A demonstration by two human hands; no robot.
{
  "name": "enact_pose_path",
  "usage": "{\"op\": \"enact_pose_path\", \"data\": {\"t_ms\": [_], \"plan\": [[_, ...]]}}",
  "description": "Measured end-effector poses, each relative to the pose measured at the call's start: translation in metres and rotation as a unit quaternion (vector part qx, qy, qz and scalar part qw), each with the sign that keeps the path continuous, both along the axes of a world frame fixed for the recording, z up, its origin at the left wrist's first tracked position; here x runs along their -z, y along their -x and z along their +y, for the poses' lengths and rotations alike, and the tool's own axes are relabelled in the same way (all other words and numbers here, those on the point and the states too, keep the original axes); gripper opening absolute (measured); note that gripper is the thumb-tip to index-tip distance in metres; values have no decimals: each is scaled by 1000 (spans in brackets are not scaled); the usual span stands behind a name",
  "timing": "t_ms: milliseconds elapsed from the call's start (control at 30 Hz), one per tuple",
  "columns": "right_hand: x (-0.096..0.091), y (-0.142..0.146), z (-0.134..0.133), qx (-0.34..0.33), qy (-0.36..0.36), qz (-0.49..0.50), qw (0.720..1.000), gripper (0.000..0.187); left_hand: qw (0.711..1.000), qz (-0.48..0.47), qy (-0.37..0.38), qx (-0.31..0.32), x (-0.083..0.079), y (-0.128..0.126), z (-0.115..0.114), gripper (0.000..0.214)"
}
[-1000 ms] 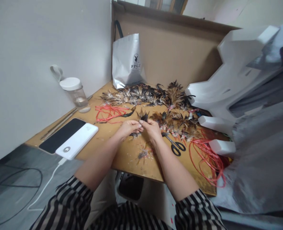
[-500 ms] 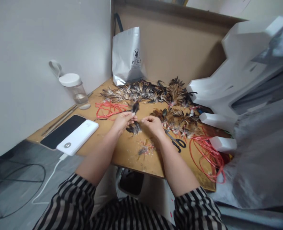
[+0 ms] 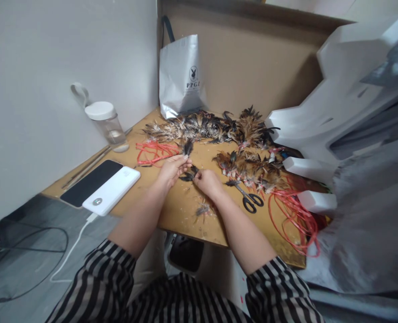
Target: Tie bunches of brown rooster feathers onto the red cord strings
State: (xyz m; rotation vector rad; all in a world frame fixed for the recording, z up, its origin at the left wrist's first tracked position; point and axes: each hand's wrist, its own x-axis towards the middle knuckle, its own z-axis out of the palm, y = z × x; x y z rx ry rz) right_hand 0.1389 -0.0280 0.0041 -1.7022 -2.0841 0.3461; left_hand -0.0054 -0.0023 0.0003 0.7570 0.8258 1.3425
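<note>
My left hand (image 3: 171, 169) pinches a small dark feather (image 3: 187, 146) that sticks up past its fingertips. My right hand (image 3: 207, 182) is closed on a tuft of dark feathers (image 3: 189, 174) lying on the wooden table (image 3: 172, 211), right beside the left hand. A small clump of feathers with red bits (image 3: 203, 209) lies just in front of my right wrist. Black scissors (image 3: 248, 197) lie to the right of my right hand.
Rows of brown feather bundles (image 3: 212, 126) lie at the back, with another heap (image 3: 252, 170) to the right. Red cords (image 3: 153, 151) lie left and red cords (image 3: 295, 220) lie right. A phone (image 3: 90, 183), a white power bank (image 3: 112, 190), a jar (image 3: 107, 123), a silver bag (image 3: 181, 76) and white foam pieces (image 3: 315, 116) ring the table.
My hands drew apart, the left lifting one feather. Now the right hand has come back left and closed on the tuft on the table.
</note>
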Motion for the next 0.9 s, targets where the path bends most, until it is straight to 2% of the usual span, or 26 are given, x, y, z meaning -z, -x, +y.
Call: {"op": "enact_pose_path", "data": {"t_ms": [200,300,433,733,800,900], "plan": [[7,-14,14,6,36,150,988,26,1000,-1,9,0,1,0,0,12],[6,-18,15,4,51,186,981,36,1000,1,18,-4,2,0,2,13],[6,-17,14,-14,40,186,982,33,1000,2,14,0,5,1,3,13],[1,-9,3,-16,31,64,997,13,999,-2,29,13,10,0,5,14],[3,-9,5,-12,22,81,996,13,999,-4,34,12,10,1,5,14],[7,-12,10,-3,33,167,985,13,999,-12,28,10,9,2,5,14]]}}
